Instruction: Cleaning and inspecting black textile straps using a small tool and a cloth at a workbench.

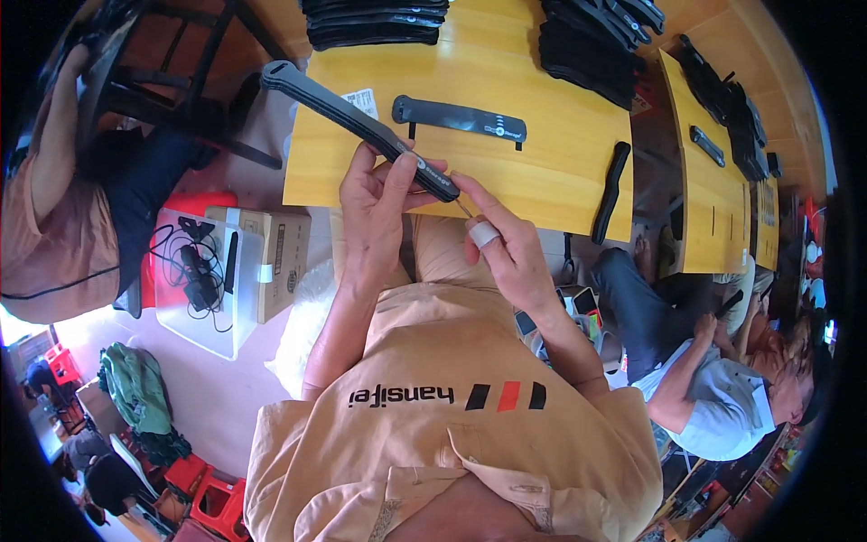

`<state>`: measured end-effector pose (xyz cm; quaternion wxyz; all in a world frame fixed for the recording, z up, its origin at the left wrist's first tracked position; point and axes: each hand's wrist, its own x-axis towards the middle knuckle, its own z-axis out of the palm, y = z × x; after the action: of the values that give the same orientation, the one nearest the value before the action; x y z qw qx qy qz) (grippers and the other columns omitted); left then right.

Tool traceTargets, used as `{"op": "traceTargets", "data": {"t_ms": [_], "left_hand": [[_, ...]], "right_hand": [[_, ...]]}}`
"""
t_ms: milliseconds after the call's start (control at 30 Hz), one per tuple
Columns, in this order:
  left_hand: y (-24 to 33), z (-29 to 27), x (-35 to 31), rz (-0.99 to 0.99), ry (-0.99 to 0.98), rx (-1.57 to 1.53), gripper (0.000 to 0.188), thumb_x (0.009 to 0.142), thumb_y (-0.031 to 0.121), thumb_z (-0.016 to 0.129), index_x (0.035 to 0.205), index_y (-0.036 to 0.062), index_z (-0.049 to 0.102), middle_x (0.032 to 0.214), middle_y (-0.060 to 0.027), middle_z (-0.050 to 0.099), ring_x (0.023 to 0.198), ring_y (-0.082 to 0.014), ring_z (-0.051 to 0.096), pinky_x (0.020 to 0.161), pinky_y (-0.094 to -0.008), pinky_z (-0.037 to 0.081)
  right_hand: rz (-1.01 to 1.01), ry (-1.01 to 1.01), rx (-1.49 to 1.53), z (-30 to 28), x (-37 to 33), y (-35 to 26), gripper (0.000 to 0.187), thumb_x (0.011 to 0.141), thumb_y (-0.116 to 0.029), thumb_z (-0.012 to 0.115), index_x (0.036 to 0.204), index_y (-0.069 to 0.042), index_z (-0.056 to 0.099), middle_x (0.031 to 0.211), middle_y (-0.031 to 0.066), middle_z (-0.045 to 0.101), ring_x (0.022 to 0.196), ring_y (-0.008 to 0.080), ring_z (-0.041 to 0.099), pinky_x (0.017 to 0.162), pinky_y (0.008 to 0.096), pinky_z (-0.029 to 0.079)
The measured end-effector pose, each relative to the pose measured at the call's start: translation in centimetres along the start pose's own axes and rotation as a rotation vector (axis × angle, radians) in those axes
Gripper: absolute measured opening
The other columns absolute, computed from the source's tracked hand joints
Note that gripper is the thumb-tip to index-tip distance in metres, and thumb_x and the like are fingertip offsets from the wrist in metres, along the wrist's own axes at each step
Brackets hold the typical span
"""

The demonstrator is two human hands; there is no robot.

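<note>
My left hand (375,203) is closed around a small stack of long black straps (339,113), its thumb lying on the top face near the close end. The stack slants up to the left, its far end rounded with a slot. My right hand (510,257), with white tape (483,233) wrapped round one finger, pinches a thin metal tool (463,209) against the near end of the stack. The tool's kind is too small to tell. Beyond my hands, one flat black strap (452,116) with light printing lies on the yellow table (542,181).
Piles of black straps (375,23) (591,54) sit at the table's far side, and a single strap (611,194) lies by its right edge. A clear bin (239,312) with cables stands left beside a cardboard box (287,257). People sit at left and right.
</note>
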<state>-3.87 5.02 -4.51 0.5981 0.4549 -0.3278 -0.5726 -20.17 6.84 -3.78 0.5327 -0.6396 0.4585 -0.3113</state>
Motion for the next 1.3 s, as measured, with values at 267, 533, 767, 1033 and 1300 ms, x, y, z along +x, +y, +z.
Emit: {"op": "traceTargets", "data": {"t_ms": [267,533,767,1033,1300], "left_hand": [[0.1,0.1,-0.3,0.028,-0.003,0.012,0.022,0.089,0.014,0.051,0.106,0.0005,0.044,0.087,-0.0158,0.063,0.076,-0.0174,0.064,0.066,-0.0248,0.053],[0.4,0.8,-0.9,0.062,-0.018,0.003,0.025,0.086,0.006,0.054,0.108,-0.0006,0.044,0.093,-0.0148,0.061,0.085,-0.0156,0.061,0.072,-0.0257,0.052],[-0.8,1.1,-1.1,0.087,-0.035,0.033,0.03,0.08,-0.003,0.059,0.109,-0.0033,0.049,0.098,-0.0118,0.06,0.092,-0.0148,0.058,0.079,-0.0258,0.049],[-2.2,1.4,-2.0,0.357,-0.04,0.204,0.029,0.078,-0.008,0.057,0.106,-0.0016,0.054,0.106,-0.0104,0.057,0.094,-0.0163,0.056,0.082,-0.0236,0.044],[-3.0,1.3,-1.8,0.725,-0.085,0.428,0.027,0.075,-0.011,0.056,0.101,-0.0034,0.053,0.104,-0.0155,0.058,0.096,-0.0205,0.056,0.085,-0.0309,0.046]], "right_hand": [[0.015,-0.014,0.061,0.1,0.0,0.1,0.055,0.081,0.007,0.037,0.132,-0.014,0.039,0.058,0.0039,0.045,0.052,0.0099,0.044,0.052,0.0235,0.042],[0.174,-0.011,0.277,-0.1,0.0,-0.3,0.05,0.085,0.003,0.038,0.132,-0.013,0.041,0.058,-0.0004,0.044,0.052,0.006,0.042,0.05,0.0194,0.038],[0.18,0.008,0.317,-0.2,0.2,-0.3,0.044,0.089,-0.006,0.038,0.132,-0.014,0.041,0.057,-0.0018,0.044,0.049,0.0032,0.039,0.045,0.0159,0.031],[0.282,0.037,0.728,0.6,-0.1,0.4,0.043,0.089,-0.009,0.042,0.132,-0.015,0.04,0.053,0.0004,0.048,0.038,0.0023,0.03,0.036,0.0163,0.023],[0.232,0.097,0.858,1.6,-0.2,0.2,0.043,0.089,-0.006,0.041,0.131,-0.012,0.041,0.056,0.0022,0.05,0.04,0.0025,0.032,0.037,0.0163,0.025]]}}
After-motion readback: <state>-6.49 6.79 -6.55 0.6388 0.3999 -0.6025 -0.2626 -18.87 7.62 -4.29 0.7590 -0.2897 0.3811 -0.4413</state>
